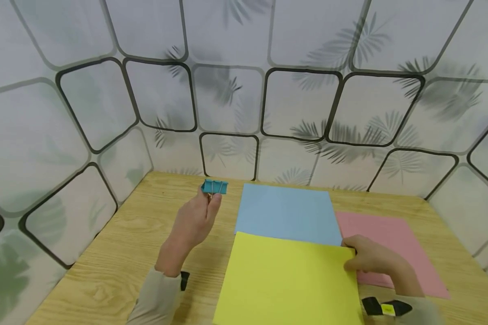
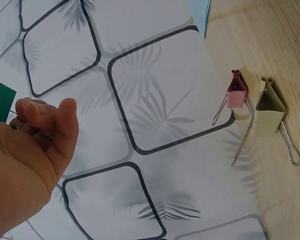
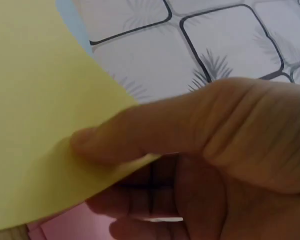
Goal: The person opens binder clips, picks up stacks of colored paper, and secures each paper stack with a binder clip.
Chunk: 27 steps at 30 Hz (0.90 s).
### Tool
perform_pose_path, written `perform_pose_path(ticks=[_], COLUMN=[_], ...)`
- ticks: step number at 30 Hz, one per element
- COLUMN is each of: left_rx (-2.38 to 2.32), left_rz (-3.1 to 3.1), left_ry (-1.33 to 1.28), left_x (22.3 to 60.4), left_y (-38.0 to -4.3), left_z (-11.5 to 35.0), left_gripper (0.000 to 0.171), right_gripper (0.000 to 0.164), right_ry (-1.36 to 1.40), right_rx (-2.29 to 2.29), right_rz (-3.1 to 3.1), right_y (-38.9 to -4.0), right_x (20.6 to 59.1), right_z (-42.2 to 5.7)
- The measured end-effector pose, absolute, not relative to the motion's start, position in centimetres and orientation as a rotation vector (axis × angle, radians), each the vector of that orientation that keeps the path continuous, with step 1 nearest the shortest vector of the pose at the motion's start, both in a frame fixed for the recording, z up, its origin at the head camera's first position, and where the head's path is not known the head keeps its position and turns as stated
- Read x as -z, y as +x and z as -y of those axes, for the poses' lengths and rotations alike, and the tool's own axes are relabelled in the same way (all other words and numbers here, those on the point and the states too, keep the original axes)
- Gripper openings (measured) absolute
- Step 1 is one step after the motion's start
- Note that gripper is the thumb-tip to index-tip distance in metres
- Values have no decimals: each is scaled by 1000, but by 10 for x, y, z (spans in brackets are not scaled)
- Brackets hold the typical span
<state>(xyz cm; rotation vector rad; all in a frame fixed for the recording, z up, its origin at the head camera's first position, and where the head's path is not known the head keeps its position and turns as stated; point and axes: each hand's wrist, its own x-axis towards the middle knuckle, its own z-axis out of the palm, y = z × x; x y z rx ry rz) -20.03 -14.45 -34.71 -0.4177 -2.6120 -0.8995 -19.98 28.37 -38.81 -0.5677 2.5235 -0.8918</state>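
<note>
A teal binder clip (image 1: 214,186) is pinched in my left hand (image 1: 193,221), held by its wire handles above the table's back left part. In the left wrist view my left hand (image 2: 30,160) has curled fingers, and only a green part of the clip (image 2: 4,102) shows at the left edge. My right hand (image 1: 376,259) grips the yellow sheet (image 1: 293,282) by its right edge. The right wrist view shows the thumb on top of the yellow sheet (image 3: 35,110) and the other fingers underneath. Behind it, a blue sheet (image 1: 286,212) lies partly covered.
A pink sheet (image 1: 394,239) lies on the wooden table (image 1: 118,253) at the right, partly behind my right hand. In the left wrist view a small pink binder clip (image 2: 236,95) and a larger beige binder clip (image 2: 269,112) stand on the table. A patterned curtain (image 1: 227,99) surrounds the table.
</note>
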Motion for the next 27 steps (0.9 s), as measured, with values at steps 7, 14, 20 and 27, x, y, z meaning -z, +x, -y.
perform_pose_path(ticks=[7,14,20,27], left_rx=[896,894,893,884], left_rz=[2617,2622,2604,2605], left_ry=[-413,-410,-419,-436], left_x=[347,348,348,349], left_y=[-200,-200,-200,-202], left_z=[144,145,145,143], left_gripper=[32,33,30,31], right_gripper=[15,39,58,78], right_ry=[-544,-535,-433,-368], right_rx=[1205,1342,1396,1515], right_rz=[-2311,-2307,-2322,-2293], right_y=[-203,-205,-209,-214], right_x=[388,388,393,402], right_z=[-297,-303,-298,-287])
